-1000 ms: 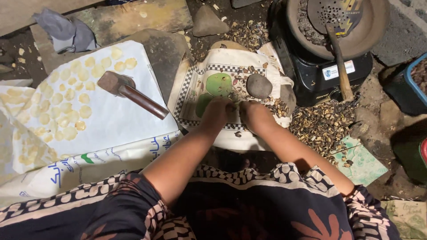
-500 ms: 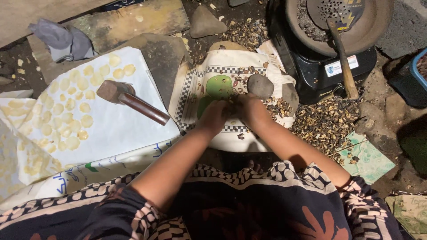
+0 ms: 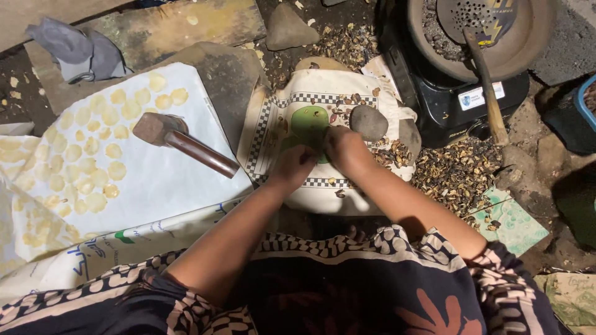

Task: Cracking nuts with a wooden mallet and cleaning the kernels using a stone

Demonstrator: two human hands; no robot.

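My left hand (image 3: 295, 165) and my right hand (image 3: 343, 149) meet, fingers pinched together, over a cream cloth (image 3: 279, 127) with a checkered border and a green patch (image 3: 308, 121). What they pinch is too small to see. A smooth grey stone (image 3: 369, 121) lies on the cloth just right of my right hand, among bits of brown shell. A wooden-handled mallet (image 3: 186, 144) rests on a white sheet (image 3: 161, 186) to the left, beside several flat pale yellow discs (image 3: 93, 149).
A black stove (image 3: 456, 105) carries a round pan (image 3: 528, 49) with a perforated ladle on a wooden handle (image 3: 484, 87) at the top right. Heaps of shell fragments (image 3: 456, 174) cover the ground. A grey rock (image 3: 288, 28) and grey cloth (image 3: 77, 53) lie at the back.
Both hands stay pinched together over the cloth, shifting only slightly. The view has drifted a little.
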